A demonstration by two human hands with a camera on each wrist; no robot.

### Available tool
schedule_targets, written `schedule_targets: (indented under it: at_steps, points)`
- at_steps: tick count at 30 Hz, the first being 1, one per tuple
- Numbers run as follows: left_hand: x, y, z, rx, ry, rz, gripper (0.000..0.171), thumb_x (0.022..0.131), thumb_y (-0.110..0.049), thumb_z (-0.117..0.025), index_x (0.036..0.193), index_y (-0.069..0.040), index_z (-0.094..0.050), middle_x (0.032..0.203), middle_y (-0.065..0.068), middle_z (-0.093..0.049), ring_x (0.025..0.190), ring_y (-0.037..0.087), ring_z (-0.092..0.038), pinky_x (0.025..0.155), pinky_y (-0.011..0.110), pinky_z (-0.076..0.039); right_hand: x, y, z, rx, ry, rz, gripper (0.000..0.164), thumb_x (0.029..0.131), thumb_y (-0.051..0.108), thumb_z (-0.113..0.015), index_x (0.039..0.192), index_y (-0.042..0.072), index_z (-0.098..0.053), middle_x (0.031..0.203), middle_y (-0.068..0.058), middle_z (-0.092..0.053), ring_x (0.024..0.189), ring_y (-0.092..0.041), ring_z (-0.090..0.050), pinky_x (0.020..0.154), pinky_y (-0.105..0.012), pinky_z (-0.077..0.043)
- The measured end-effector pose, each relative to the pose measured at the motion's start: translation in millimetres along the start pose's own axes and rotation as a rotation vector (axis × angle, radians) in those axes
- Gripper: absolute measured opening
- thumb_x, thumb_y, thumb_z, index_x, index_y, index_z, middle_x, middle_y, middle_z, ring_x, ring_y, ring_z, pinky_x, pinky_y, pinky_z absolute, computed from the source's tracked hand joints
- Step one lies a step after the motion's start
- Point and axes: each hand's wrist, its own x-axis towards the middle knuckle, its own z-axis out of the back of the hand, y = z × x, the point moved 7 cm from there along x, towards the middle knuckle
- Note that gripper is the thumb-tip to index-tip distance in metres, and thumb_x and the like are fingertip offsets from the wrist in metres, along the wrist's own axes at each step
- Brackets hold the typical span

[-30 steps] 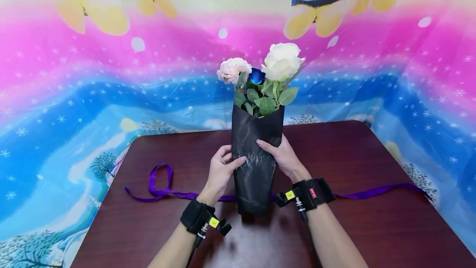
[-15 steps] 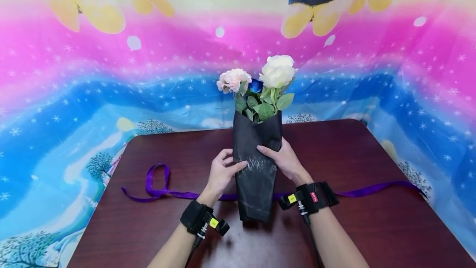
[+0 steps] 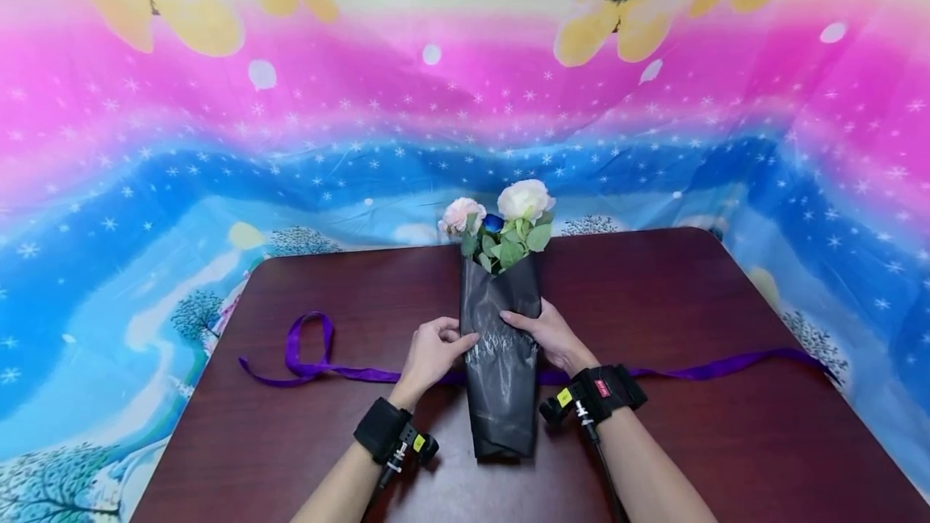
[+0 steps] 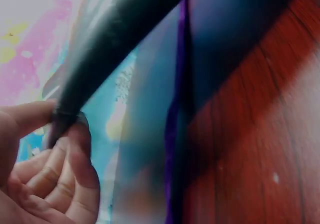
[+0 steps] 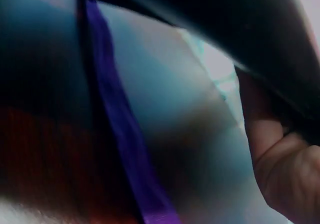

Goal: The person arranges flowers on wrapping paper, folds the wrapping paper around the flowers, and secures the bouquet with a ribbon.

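A bouquet wrapped in black paper [image 3: 501, 394] is held between both hands over a purple ribbon [image 3: 356, 374]. From the wrap's top stand a pale pink flower [image 3: 462, 215], a small blue rose [image 3: 492, 223] and a white rose [image 3: 525, 200] with green leaves. My left hand [image 3: 430, 352] pinches the wrap's left edge, thumb in front; the left wrist view shows its fingertips at that edge. On the other side my right hand [image 3: 554, 335] grips the wrap with its thumb across the front, its other fingers mostly hidden behind. The ribbon runs sideways under the bouquet.
The dark red-brown table [image 3: 654, 289] has rounded far corners. A loop of the ribbon lies at its left, and the other end reaches the right edge. A printed cloth backdrop [image 3: 349, 127] stands behind and around the sides. Each wrist wears a black strap [image 3: 606, 394] with a cable.
The bouquet has come down and nearer to the person, its flower heads sinking lower in the head view. Both hands have moved down with it and keep their hold.
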Motion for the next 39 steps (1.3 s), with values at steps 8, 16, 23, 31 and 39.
schedule_targets:
  at_steps: [8,16,23,31,39]
  points:
    - [-1.9,12.7,-5.1,0.202,0.06,0.014,0.045,0.083,-0.028,-0.075,0.108,0.007,-0.063,0.067,0.0,-0.067,0.054,0.016,-0.064,0.057,0.028,-0.05,6.8,-20.0,-0.5,-0.086,-0.028,-0.028,0.057,0.087,0.015,-0.072,0.135,0.006,-0.044,0.12,-0.015,-0.056,0.094,-0.023,-0.061,0.076,-0.035,-0.052]
    - [-2.5,10.8,-7.2,0.326,0.031,-0.033,0.037,0.083,-0.029,-0.075,0.1,0.003,-0.066,0.062,-0.006,-0.065,0.047,0.006,-0.058,0.062,0.033,-0.051,12.8,-20.9,-0.5,-0.221,-0.079,0.021,0.058,0.085,0.012,-0.073,0.135,0.003,-0.047,0.121,-0.015,-0.057,0.1,-0.024,-0.059,0.08,-0.035,-0.05]
    - [-3.4,12.0,-12.1,0.505,-0.003,-0.123,0.031,0.081,-0.029,-0.075,0.09,0.0,-0.067,0.063,-0.005,-0.063,0.056,0.011,-0.059,0.06,0.036,-0.05,11.6,-20.6,0.1,-0.49,-0.164,0.087,0.049,0.082,0.015,-0.076,0.125,0.002,-0.056,0.111,-0.013,-0.063,0.096,-0.024,-0.06,0.084,-0.04,-0.047]
    - [-2.1,16.2,-11.0,0.603,-0.056,-0.099,0.035,0.076,-0.038,-0.079,0.09,-0.009,-0.064,0.065,-0.004,-0.06,0.06,0.022,-0.061,0.051,0.038,-0.046,1.9,-5.9,2.2,-0.995,-0.345,0.017,0.09,0.074,0.042,-0.081,0.144,0.005,-0.037,0.125,-0.022,-0.054,0.104,-0.038,-0.057,0.078,-0.051,-0.047]
    - [-1.8,0.8,-18.4,0.718,-0.088,-0.197,0.05,0.077,-0.028,-0.08,0.117,-0.015,-0.054,0.09,0.008,-0.061,0.062,0.034,-0.061,0.044,0.043,-0.043,-1.1,13.2,-12.9,-1.178,-0.391,0.234,0.08,0.072,0.035,-0.085,0.136,0.01,-0.045,0.118,-0.019,-0.038,0.094,-0.035,-0.045,0.071,-0.044,-0.044]
